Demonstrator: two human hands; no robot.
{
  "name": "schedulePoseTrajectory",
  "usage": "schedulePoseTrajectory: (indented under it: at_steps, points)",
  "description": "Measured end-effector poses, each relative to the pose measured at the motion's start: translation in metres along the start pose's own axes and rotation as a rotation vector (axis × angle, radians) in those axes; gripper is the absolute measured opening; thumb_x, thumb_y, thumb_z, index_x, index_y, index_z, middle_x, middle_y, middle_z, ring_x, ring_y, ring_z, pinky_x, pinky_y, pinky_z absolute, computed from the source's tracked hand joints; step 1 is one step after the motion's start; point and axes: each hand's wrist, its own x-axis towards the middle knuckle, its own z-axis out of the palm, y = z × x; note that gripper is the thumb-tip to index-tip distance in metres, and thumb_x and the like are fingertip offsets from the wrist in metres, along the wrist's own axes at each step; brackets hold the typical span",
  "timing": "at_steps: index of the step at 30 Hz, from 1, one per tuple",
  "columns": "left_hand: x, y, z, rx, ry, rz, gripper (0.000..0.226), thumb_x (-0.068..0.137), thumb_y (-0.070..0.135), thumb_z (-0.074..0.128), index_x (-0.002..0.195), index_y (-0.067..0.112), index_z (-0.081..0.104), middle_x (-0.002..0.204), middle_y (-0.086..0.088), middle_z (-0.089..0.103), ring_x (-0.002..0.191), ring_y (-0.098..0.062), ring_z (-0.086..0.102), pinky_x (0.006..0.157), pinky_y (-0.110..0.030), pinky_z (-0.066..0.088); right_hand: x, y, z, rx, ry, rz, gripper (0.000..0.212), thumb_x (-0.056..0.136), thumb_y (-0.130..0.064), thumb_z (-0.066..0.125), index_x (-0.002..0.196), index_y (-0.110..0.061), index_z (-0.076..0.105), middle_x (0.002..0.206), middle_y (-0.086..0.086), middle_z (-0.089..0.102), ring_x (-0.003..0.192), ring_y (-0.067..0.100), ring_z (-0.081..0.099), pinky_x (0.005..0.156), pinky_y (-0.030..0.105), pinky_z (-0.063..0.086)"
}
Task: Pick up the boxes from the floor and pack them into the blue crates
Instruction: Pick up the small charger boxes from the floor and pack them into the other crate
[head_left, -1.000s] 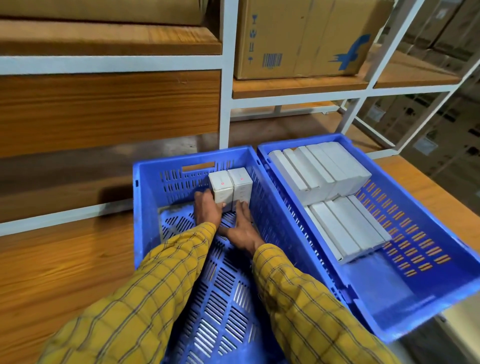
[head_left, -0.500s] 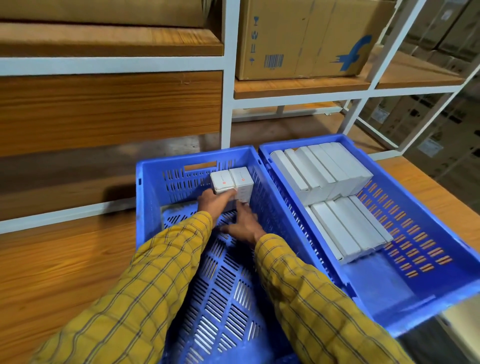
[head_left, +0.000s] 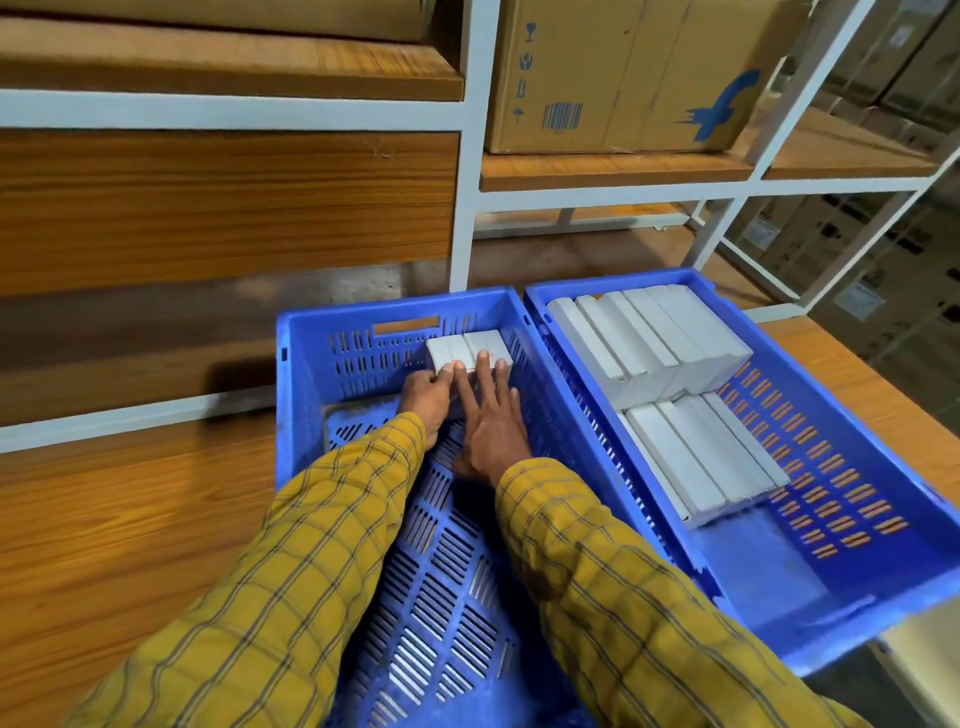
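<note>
Both hands reach into the left crate (head_left: 306, 364), arms in yellow checked sleeves (head_left: 322, 545). Left hand (head_left: 428, 397) has its fingers bent against the near face of the two white boxes (head_left: 465, 351), which stand side by side in the crate's far right corner, touching the far wall; whether it grips them or only presses I cannot tell. Right hand (head_left: 491, 421) lies flat with straight, spread fingers, the fingertips (head_left: 484, 358) resting on the top near edge of the right-hand box. By size, the racking (head_left: 462, 171) comes first: white posts and rails carrying wooden shelves behind everything. On its upper right shelf sits a big brown carton (head_left: 623, 78) with a blue logo and a barcode. Below, the wooden bench (head_left: 130, 545) carries both blue crates, set close together. The left one has a slotted floor and a handle slot in its far wall. The right crate (head_left: 857, 597) holds two rows of long white cartons (head_left: 675, 395) lying side by side, filling its far half, while the near part of its floor shows bare. Further cardboard boxes (head_left: 883, 249) are stacked dimly beyond the racking at right.
</note>
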Motion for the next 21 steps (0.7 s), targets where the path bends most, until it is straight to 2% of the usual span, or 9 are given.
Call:
schedulePoseTrajectory:
  at_steps: [4, 6, 9, 12, 17, 19, 21]
  points:
    - [0.003, 0.001, 0.000, 0.025, 0.006, 0.000, 0.030, 0.102, 0.030, 0.058, 0.106, 0.002, 0.069, 0.108, -0.013, 0.074, 0.090, -0.022, 0.069, 0.092, -0.039, 0.057, 0.003, 0.000, -0.010, 0.017, -0.093, 0.016, 0.135, 0.075, -0.035, 0.085, 0.161, -0.024, -0.018, 0.167, 0.006, -0.029, 0.154, 0.035, -0.026, 0.126, 0.056, 0.006]
    - [-0.002, 0.007, -0.001, 0.065, 0.019, -0.021, 0.043, 0.099, 0.036, 0.061, 0.118, -0.002, 0.066, 0.123, -0.016, 0.070, 0.103, -0.027, 0.068, 0.097, -0.039, 0.054, 0.004, 0.000, -0.020, 0.045, -0.149, 0.020, 0.133, 0.077, -0.036, 0.085, 0.162, -0.026, -0.016, 0.168, 0.005, -0.028, 0.154, 0.034, -0.024, 0.125, 0.058, 0.005]
    - [-0.020, 0.028, -0.003, 0.245, 0.054, 0.004, 0.076, 0.099, 0.046, 0.058, 0.151, -0.004, 0.035, 0.151, -0.017, 0.046, 0.136, -0.031, 0.049, 0.108, -0.035, 0.040, -0.001, -0.002, -0.036, 0.116, -0.165, 0.008, 0.130, 0.079, -0.031, 0.083, 0.162, -0.025, -0.016, 0.168, 0.005, -0.028, 0.156, 0.032, -0.021, 0.126, 0.059, 0.003]
    - [-0.037, 0.050, -0.009, 0.396, 0.034, 0.045, 0.092, 0.097, 0.056, 0.054, 0.159, -0.001, 0.016, 0.162, -0.017, 0.030, 0.146, -0.033, 0.036, 0.115, -0.037, 0.032, -0.009, -0.006, -0.047, 0.083, -0.111, -0.018, 0.126, 0.082, -0.032, 0.082, 0.162, -0.020, -0.016, 0.167, 0.007, -0.029, 0.156, 0.033, -0.019, 0.126, 0.059, 0.004]
    - [-0.084, 0.076, -0.010, 0.577, -0.169, 0.180, 0.097, 0.096, 0.065, 0.047, 0.162, 0.014, -0.001, 0.169, -0.014, 0.005, 0.156, -0.032, 0.005, 0.126, -0.048, 0.011, -0.045, -0.019, -0.075, 0.018, -0.041, -0.046, 0.117, 0.089, -0.036, 0.075, 0.162, -0.016, -0.013, 0.166, 0.011, -0.031, 0.155, 0.035, -0.020, 0.126, 0.058, 0.002]
    - [-0.111, 0.077, -0.012, 0.641, -0.260, 0.268, 0.093, 0.097, 0.062, 0.047, 0.162, 0.014, 0.001, 0.169, -0.011, 0.004, 0.157, -0.028, 0.000, 0.127, -0.045, 0.006, -0.072, -0.022, -0.090, 0.026, -0.009, -0.049, 0.118, 0.088, -0.043, 0.074, 0.162, -0.019, -0.014, 0.165, 0.010, -0.032, 0.154, 0.035, -0.023, 0.126, 0.056, -0.001]
    - [-0.143, 0.076, -0.016, 0.676, -0.352, 0.340, 0.088, 0.099, 0.058, 0.048, 0.162, 0.014, 0.006, 0.169, -0.007, 0.008, 0.157, -0.022, 0.003, 0.127, -0.041, 0.006, -0.105, -0.022, -0.104, 0.050, 0.009, -0.034, 0.118, 0.087, -0.048, 0.074, 0.163, -0.022, -0.013, 0.165, 0.008, -0.032, 0.154, 0.035, -0.026, 0.125, 0.056, -0.005]
